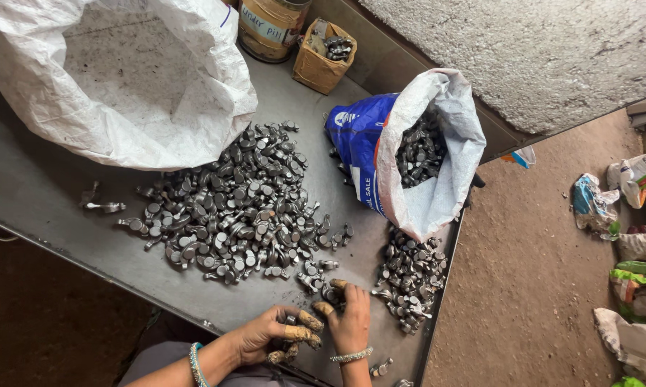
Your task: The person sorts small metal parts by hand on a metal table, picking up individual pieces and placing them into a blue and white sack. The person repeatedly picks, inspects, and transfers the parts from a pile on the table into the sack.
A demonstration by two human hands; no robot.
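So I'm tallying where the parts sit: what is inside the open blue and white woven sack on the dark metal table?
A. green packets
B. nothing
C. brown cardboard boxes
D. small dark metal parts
D: the mouth of the blue and white woven sack shows small dark metal parts heaped inside, like the large pile beside it on the table.

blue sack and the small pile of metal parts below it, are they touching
Touching. The head view shows the small pile running right up against the lower edge of the blue sack, with no bare table between them.
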